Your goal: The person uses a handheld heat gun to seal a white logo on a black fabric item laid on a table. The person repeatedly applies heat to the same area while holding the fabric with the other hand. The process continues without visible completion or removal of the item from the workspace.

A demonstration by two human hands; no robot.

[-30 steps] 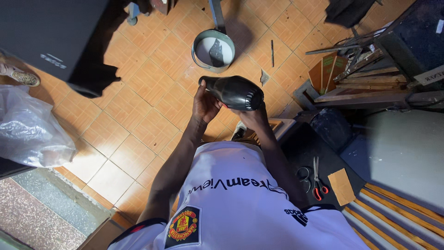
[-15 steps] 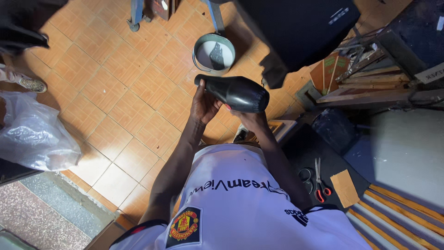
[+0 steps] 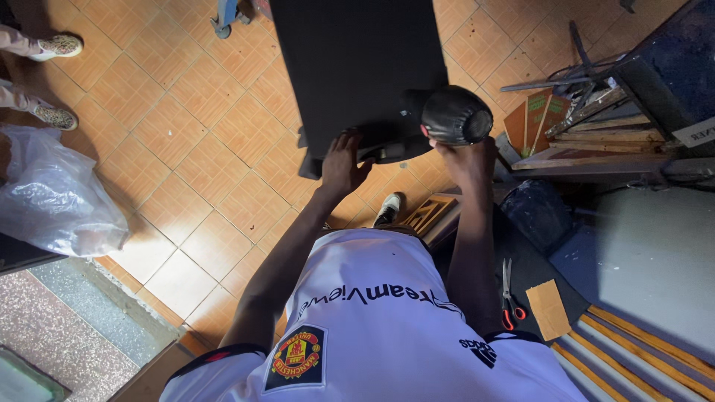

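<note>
Left hand (image 3: 344, 160) spread flat on edge of black panel (image 3: 350, 67), right hand (image 3: 468, 158) wrapped under black heat gun (image 3: 447, 119) held over tiled floor (image 3: 179, 149) w/ scissors (image 3: 508, 298) behind; gun prob. rigid, fairly light, smooth—grip at handle.

A flat black board (image 3: 350, 67) is seen over a floor (image 3: 186, 141) of orange-brown square tiles with pale joints. The rounded tool (image 3: 453, 115) is black with a dull sheen. A white shirt (image 3: 372, 327) with dark lettering and a red and yellow crest is worn. The scissors (image 3: 508, 298) have red handles, and the card (image 3: 550, 309) beside them appears tan. The plastic bag (image 3: 52, 197) is translucent white.
</note>
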